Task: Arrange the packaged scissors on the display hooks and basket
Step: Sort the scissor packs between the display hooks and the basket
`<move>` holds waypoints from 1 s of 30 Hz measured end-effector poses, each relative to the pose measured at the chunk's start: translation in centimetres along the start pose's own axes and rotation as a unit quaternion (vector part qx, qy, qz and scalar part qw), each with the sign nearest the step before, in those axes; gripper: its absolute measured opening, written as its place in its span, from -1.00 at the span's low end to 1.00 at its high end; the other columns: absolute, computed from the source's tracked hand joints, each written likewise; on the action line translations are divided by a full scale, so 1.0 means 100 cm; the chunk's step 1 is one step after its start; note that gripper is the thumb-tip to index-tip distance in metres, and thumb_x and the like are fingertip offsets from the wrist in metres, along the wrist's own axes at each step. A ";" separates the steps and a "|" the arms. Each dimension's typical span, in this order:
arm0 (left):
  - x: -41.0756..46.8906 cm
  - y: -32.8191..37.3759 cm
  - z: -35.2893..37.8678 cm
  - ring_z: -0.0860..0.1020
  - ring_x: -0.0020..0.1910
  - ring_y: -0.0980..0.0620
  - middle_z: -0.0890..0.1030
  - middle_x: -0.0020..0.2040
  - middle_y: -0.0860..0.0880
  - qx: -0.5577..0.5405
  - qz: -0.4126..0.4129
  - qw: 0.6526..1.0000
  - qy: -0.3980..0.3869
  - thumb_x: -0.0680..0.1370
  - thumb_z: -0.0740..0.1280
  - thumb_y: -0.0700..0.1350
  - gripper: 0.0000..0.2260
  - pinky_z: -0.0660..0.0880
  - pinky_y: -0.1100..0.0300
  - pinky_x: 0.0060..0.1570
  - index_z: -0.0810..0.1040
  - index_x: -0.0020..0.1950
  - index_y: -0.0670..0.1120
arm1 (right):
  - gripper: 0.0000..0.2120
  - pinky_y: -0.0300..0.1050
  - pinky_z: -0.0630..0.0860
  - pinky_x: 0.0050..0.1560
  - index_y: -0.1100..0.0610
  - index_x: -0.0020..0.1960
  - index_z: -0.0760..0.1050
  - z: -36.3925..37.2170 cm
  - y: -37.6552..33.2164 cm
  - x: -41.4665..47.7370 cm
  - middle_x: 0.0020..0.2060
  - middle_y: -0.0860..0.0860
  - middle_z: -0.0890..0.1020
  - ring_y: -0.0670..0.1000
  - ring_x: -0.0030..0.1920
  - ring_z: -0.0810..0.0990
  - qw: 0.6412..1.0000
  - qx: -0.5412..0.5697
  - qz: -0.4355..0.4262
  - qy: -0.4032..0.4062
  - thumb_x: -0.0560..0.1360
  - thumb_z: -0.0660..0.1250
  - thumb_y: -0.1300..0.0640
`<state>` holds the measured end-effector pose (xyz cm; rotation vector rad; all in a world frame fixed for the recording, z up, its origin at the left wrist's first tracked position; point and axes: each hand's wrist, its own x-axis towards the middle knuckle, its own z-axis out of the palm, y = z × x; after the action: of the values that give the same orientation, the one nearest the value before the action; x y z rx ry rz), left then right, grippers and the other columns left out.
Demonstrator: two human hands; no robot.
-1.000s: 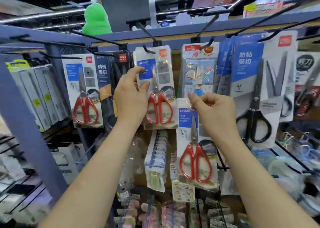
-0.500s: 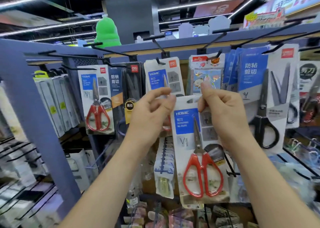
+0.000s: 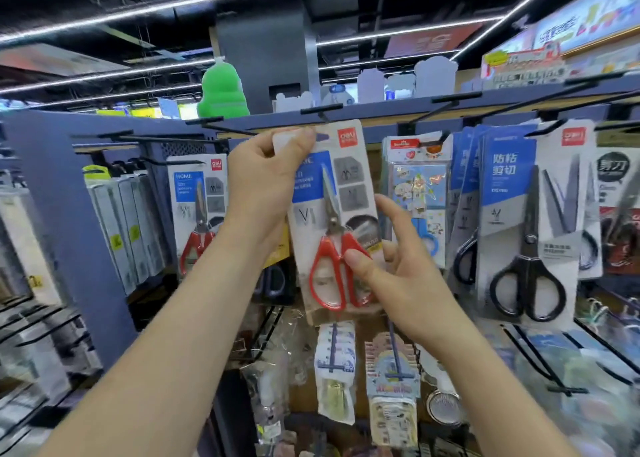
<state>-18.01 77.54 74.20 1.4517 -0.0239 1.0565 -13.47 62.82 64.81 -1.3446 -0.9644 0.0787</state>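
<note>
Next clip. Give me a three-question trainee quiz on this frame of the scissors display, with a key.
1. True or false: the left hand holds the top of the red-handled scissors pack.
2. The large scissors pack hanging to the right of it has handles that are: A red, B black, C green.
3. Which hand's thumb presses on the held pack's red handles?
Key: 1 true; 2 B; 3 the right hand.

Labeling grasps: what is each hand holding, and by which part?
One pack of red-handled scissors: left hand pinches the card's top edge, right hand grips its lower right side.
</note>
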 end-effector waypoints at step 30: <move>-0.054 -0.105 -0.035 0.36 0.39 0.09 0.41 0.38 0.08 0.354 0.027 0.934 -0.043 0.56 0.38 -0.09 -0.45 0.32 0.11 0.40 0.29 0.52 0.02 | -0.36 0.03 0.42 0.35 0.10 0.55 0.10 0.022 0.055 0.013 0.42 0.08 0.39 0.08 0.40 0.39 0.913 -0.390 0.059 0.102 0.58 0.27 -0.03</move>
<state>-16.99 79.65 62.12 2.1565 0.2835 1.0982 -11.48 66.77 60.74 -2.0967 -0.7526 -0.3921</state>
